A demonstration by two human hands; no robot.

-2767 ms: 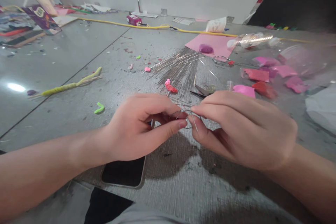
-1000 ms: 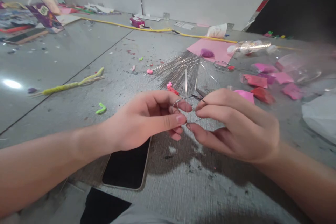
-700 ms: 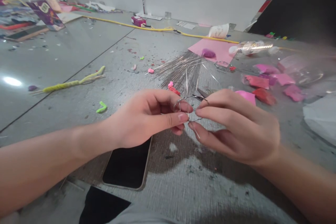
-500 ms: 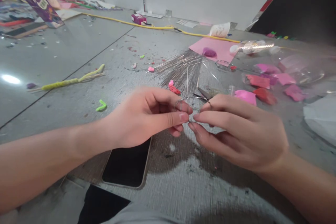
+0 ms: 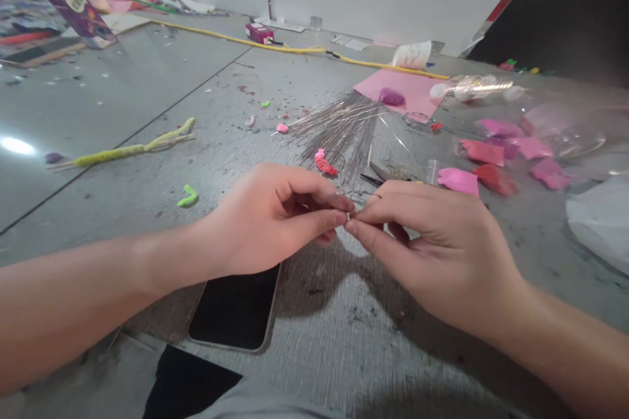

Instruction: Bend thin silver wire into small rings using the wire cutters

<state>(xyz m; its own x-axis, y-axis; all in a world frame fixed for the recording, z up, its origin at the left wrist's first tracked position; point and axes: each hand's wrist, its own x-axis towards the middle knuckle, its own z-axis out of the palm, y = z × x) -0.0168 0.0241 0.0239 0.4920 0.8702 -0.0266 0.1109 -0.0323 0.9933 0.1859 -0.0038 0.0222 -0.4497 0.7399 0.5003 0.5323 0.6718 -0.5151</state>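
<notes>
Wire (image 5: 350, 208) | left hand (image 5: 275, 219) grip pinching it | right hand (image 5: 432, 245) grip pinching it

left hand (image 5: 275, 219): pinch grip, thumb on forefinger | right hand (image 5: 432, 242): pinch grip, fingertips meeting left's

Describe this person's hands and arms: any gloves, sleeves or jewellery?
Both are bare. The left hand and right hand wear no gloves, and no rings, watch or bracelets show. Both forearms are uncovered to the picture's edge, with no sleeves in view. The nails look short and unpainted.
</notes>
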